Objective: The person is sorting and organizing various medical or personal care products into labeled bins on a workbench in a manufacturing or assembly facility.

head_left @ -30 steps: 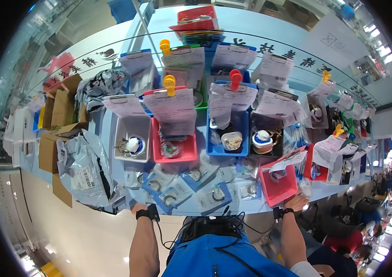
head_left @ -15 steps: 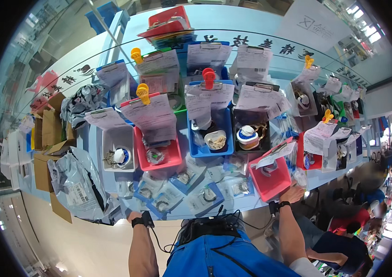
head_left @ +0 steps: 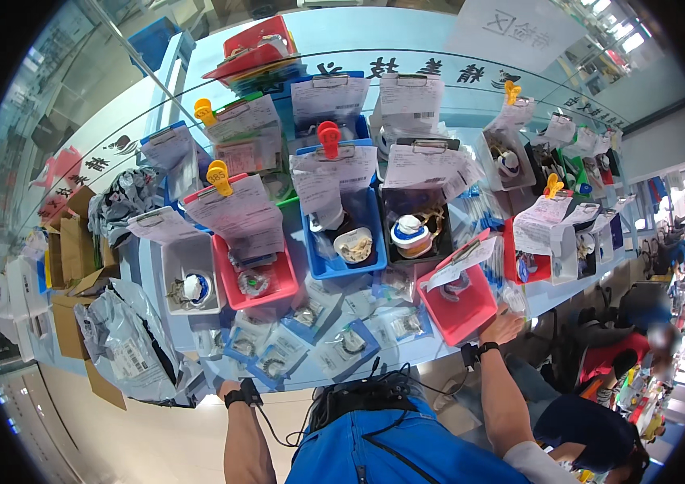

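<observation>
My left hand is at the table's front edge, near a grey plastic mailing bag; its fingers are mostly hidden. At the front right, my right hand lies beside the lower right corner of a pink tray. Its fingers look stretched out, with nothing seen in them; I cannot tell if they touch the tray. The tray is turned askew, with a paper slip clipped over it and a pale curved piece inside. Between my hands, clear and blue packets with small dark ring-shaped items lie on the table.
Behind stand several trays with clipped papers: a white tray, a red-pink tray, a blue tray and a black tray, holding dental-model-like pieces. Cardboard boxes stand left. A clear panel rises behind. People sit at the right.
The whole view has shifted, so the trays and packets appear farther left. My hands keep about the same places at the table edge and the pink tray.
</observation>
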`<action>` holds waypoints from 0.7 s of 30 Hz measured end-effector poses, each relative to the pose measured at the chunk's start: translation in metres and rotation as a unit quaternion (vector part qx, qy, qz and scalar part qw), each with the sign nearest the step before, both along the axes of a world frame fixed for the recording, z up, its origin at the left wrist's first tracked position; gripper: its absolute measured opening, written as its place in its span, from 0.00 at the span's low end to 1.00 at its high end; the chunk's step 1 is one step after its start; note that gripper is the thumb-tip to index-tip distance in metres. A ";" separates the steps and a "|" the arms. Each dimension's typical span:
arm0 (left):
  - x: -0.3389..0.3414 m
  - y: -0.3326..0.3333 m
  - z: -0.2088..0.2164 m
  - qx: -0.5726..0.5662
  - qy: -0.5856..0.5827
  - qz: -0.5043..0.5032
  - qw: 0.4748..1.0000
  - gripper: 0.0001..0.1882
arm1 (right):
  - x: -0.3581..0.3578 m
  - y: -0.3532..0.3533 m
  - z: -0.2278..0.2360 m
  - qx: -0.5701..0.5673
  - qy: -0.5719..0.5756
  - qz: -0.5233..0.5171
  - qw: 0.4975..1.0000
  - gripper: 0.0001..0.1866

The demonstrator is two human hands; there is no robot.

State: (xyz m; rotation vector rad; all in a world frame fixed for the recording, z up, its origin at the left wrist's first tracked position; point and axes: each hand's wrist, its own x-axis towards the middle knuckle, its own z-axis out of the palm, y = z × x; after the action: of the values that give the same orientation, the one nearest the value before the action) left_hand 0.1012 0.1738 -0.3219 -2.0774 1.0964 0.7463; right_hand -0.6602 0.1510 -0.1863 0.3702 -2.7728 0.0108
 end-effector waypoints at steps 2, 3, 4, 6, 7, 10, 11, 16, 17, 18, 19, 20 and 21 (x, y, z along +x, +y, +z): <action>0.002 -0.001 -0.003 -0.003 0.007 -0.010 1.000 0.17 | 0.002 -0.002 0.005 0.001 -0.026 -0.011 1.000 0.31; 0.006 -0.001 -0.003 -0.005 0.012 -0.016 1.000 0.17 | 0.003 -0.003 0.007 0.000 -0.052 -0.021 0.998 0.31; 0.010 -0.003 -0.004 -0.006 0.016 -0.023 1.000 0.17 | 0.004 -0.004 0.008 0.000 -0.050 -0.025 0.998 0.31; 0.001 0.000 -0.013 -0.009 0.030 -0.039 0.999 0.17 | 0.004 -0.003 0.011 -0.006 -0.050 -0.026 0.998 0.30; -0.006 -0.005 -0.020 -0.011 0.045 -0.056 0.997 0.17 | -0.005 0.004 0.010 0.006 -0.036 -0.029 0.999 0.36; 0.023 -0.015 -0.007 -0.025 0.065 -0.085 0.994 0.17 | 0.001 -0.002 -0.006 0.011 -0.022 -0.016 1.000 0.34; 0.028 -0.017 -0.005 -0.027 0.071 -0.094 0.993 0.17 | 0.005 -0.004 -0.005 0.000 -0.024 -0.011 1.000 0.34; 0.010 -0.045 -0.016 -0.039 0.103 -0.146 0.983 0.17 | 0.006 -0.007 0.011 0.010 -0.032 -0.032 0.999 0.30; -0.011 -0.005 -0.019 -0.039 0.116 -0.160 0.979 0.17 | -0.001 -0.001 0.016 0.003 -0.028 -0.044 0.999 0.29; -0.011 -0.005 -0.017 -0.045 0.117 -0.163 0.979 0.17 | 0.001 -0.003 0.017 -0.009 -0.036 -0.044 0.998 0.29; -0.011 -0.007 -0.016 -0.050 0.117 -0.167 0.978 0.17 | 0.003 -0.005 0.017 -0.012 -0.039 -0.044 0.998 0.29; -0.011 -0.006 -0.012 -0.054 0.118 -0.170 0.977 0.17 | 0.004 -0.007 0.017 -0.016 -0.040 -0.043 0.998 0.29; -0.011 -0.006 -0.011 -0.059 0.119 -0.172 0.976 0.17 | 0.004 -0.007 0.016 -0.020 -0.042 -0.042 0.998 0.28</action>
State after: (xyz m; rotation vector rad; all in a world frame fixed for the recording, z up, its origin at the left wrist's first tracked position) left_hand 0.0901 0.1681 -0.3325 -1.8516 1.6188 0.7827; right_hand -0.6561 0.1439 -0.1703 0.2489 -2.8636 0.0634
